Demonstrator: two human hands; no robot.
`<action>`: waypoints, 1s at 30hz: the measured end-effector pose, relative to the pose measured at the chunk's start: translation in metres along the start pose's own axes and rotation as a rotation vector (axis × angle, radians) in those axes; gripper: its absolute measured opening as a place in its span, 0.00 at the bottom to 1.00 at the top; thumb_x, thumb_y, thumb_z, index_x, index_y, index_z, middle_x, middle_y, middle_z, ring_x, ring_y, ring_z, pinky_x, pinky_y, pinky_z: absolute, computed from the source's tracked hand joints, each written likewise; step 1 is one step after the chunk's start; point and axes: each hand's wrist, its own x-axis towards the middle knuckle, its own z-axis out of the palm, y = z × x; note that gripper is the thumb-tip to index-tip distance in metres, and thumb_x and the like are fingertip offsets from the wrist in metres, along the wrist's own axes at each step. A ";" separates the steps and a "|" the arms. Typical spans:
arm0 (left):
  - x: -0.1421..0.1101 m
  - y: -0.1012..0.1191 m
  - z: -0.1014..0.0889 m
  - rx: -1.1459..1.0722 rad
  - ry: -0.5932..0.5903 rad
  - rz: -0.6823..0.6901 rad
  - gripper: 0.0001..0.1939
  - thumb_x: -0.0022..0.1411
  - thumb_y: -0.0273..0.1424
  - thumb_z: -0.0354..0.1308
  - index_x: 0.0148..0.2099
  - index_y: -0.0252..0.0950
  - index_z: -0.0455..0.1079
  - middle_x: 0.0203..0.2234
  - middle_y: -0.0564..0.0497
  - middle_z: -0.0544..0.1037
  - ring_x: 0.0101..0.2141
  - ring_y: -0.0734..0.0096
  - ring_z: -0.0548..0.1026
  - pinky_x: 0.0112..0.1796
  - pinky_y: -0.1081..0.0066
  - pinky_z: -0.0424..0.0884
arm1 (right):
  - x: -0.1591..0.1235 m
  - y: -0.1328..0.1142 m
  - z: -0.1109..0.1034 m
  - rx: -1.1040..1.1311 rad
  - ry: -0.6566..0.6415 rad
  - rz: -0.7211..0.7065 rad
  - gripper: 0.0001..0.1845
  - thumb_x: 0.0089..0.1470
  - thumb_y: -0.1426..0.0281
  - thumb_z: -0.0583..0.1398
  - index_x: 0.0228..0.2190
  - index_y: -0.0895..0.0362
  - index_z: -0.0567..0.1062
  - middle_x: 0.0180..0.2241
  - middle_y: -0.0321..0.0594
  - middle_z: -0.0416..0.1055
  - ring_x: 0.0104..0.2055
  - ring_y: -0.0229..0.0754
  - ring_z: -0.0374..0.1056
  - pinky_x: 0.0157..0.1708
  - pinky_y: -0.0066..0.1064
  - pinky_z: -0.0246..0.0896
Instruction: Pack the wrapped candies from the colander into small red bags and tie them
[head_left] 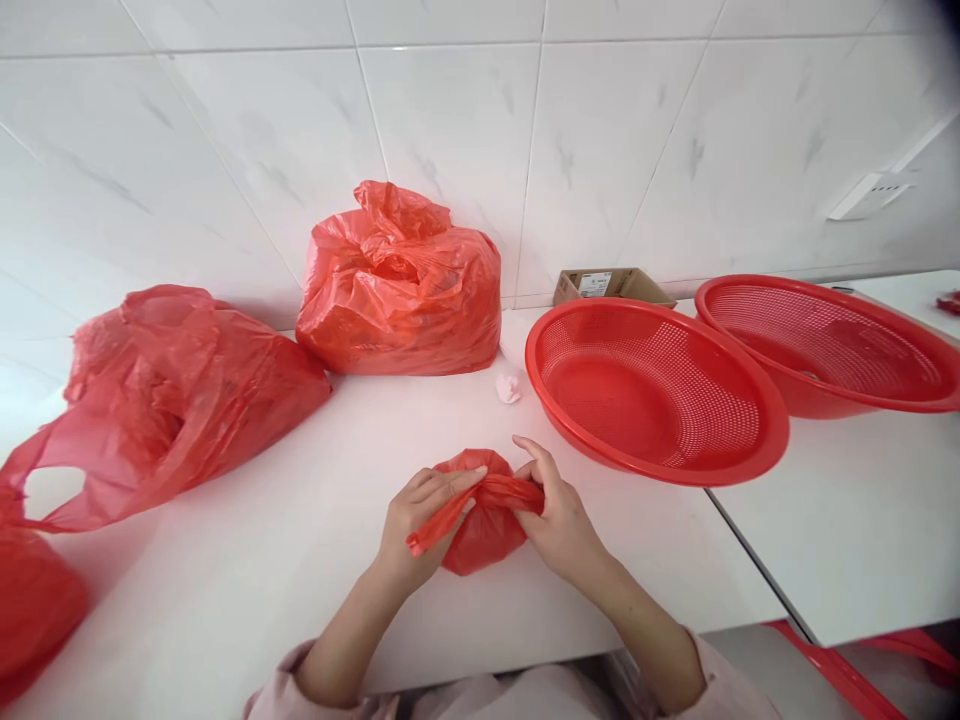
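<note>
Though apart, LH [411,517], RH [561,520] inward.

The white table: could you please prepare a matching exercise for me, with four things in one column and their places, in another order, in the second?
Things
1. small bag
2. box
3. crumpled scrap
4. socket

Places
A. on the wall tiles
B. on the table, between the big bag by the wall and the left basket
C. held by the left hand and right hand
D. behind the left basket

Right pairs: 1-C, 2-D, 3-B, 4-A
</note>
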 end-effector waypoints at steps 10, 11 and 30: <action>-0.024 -0.022 -0.013 0.064 -0.070 -0.041 0.24 0.66 0.23 0.52 0.59 0.53 0.70 0.35 0.52 0.73 0.31 0.76 0.73 0.32 0.76 0.69 | -0.004 0.026 -0.017 -0.051 0.021 0.001 0.28 0.50 0.78 0.53 0.53 0.52 0.67 0.35 0.36 0.67 0.37 0.40 0.67 0.43 0.36 0.66; -0.025 -0.022 -0.013 0.080 -0.062 -0.053 0.24 0.66 0.23 0.52 0.58 0.53 0.71 0.34 0.52 0.71 0.30 0.76 0.72 0.31 0.76 0.69 | -0.004 0.027 -0.018 -0.056 0.017 -0.002 0.27 0.50 0.78 0.53 0.53 0.51 0.67 0.35 0.36 0.68 0.38 0.40 0.68 0.42 0.36 0.66; -0.018 -0.008 0.006 0.009 0.018 -0.244 0.18 0.70 0.31 0.48 0.57 0.44 0.73 0.30 0.51 0.70 0.27 0.75 0.70 0.28 0.75 0.70 | -0.003 0.014 0.006 -0.398 -0.214 -0.218 0.46 0.49 0.54 0.66 0.65 0.51 0.56 0.67 0.47 0.49 0.69 0.56 0.45 0.65 0.55 0.46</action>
